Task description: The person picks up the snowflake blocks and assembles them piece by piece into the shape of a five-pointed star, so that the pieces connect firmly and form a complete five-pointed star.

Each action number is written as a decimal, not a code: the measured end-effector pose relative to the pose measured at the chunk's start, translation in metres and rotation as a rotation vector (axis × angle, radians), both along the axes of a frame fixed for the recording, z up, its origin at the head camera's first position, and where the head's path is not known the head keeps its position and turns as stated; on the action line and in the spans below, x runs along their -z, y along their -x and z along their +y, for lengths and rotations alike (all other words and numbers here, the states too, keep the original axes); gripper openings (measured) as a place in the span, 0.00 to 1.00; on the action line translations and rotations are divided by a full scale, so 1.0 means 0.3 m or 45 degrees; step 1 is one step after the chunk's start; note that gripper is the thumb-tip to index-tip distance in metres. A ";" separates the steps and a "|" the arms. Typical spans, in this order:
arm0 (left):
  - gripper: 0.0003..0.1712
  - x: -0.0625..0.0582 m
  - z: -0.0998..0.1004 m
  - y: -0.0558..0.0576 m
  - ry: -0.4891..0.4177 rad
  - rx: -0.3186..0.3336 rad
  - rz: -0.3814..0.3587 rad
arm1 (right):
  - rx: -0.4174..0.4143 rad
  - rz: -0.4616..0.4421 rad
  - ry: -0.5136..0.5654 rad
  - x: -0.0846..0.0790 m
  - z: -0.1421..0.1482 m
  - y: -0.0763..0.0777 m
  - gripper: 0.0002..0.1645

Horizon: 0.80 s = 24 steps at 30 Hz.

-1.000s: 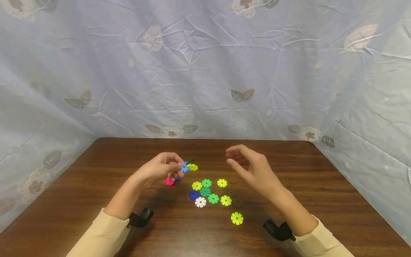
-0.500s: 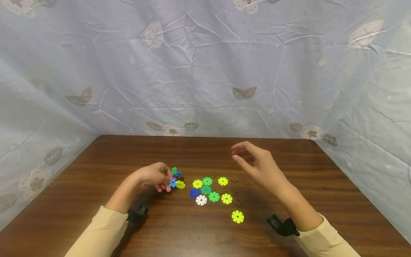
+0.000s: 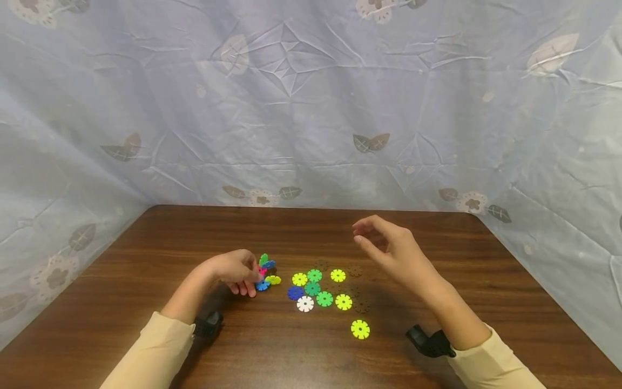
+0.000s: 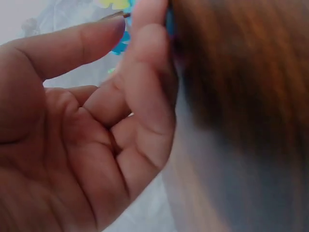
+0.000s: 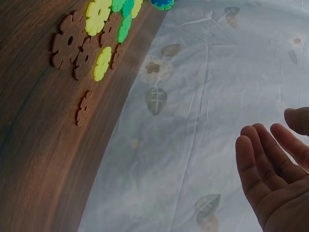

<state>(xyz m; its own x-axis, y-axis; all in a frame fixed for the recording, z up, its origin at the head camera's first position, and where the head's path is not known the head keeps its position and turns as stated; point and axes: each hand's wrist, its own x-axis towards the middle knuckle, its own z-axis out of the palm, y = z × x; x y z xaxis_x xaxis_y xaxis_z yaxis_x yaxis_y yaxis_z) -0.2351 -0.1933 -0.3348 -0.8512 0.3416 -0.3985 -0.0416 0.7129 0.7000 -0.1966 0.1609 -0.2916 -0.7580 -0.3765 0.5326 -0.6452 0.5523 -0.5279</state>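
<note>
My left hand (image 3: 238, 273) is low over the left of the table, its thumb and forefinger pinching the edge of a light-blue notched disc (image 3: 263, 284). Beside that disc cluster a yellow disc (image 3: 273, 280), a pink one (image 3: 262, 271), a dark-blue one (image 3: 268, 264), a green one (image 3: 264, 259) and a brown one (image 3: 270, 272). In the left wrist view the fingers cover most of the cluster; bits of blue (image 4: 120, 43) and yellow disc (image 4: 115, 4) show past the thumb. My right hand (image 3: 389, 246) hovers above the table, fingers loosely bent, holding nothing.
Loose notched discs lie mid-table: yellow (image 3: 343, 302), green (image 3: 324, 299), white (image 3: 305, 304), dark blue (image 3: 295, 293) and several brown ones (image 5: 68, 41). One yellow disc (image 3: 360, 329) lies nearer the front. A patterned curtain (image 3: 311, 108) surrounds the brown table's (image 3: 291, 356) back and sides.
My left hand has come down and left, bringing the light-blue, yellow and brown discs to the pink and dark-blue ones. The light-blue disc now sits lower. My right hand has shifted slightly right.
</note>
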 end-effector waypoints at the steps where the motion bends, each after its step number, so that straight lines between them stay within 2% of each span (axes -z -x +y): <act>1: 0.06 -0.006 0.001 -0.004 0.035 0.011 0.034 | 0.002 -0.006 -0.009 -0.001 0.001 0.001 0.10; 4: 0.06 -0.039 0.013 -0.019 0.177 0.015 0.184 | 0.004 -0.048 -0.057 -0.007 0.008 0.007 0.09; 6: 0.06 -0.070 0.034 -0.033 0.277 0.026 0.331 | 0.002 -0.105 -0.122 -0.009 0.014 0.013 0.08; 8: 0.06 -0.100 0.072 -0.052 0.337 0.033 0.461 | -0.012 -0.195 -0.220 -0.007 0.021 0.019 0.07; 11: 0.07 -0.126 0.154 -0.094 0.397 0.100 0.587 | -0.067 -0.373 -0.398 0.005 0.027 0.028 0.06; 16: 0.10 -0.115 0.281 -0.170 0.518 0.269 0.626 | -0.156 -0.682 -0.597 0.034 0.016 0.021 0.08; 20: 0.10 -0.088 0.336 -0.195 0.611 0.314 0.653 | -0.153 -0.785 -0.668 0.047 0.003 0.006 0.11; 24: 0.12 -0.066 0.362 -0.198 0.681 0.325 0.667 | -0.138 -0.836 -0.684 0.056 -0.008 0.000 0.13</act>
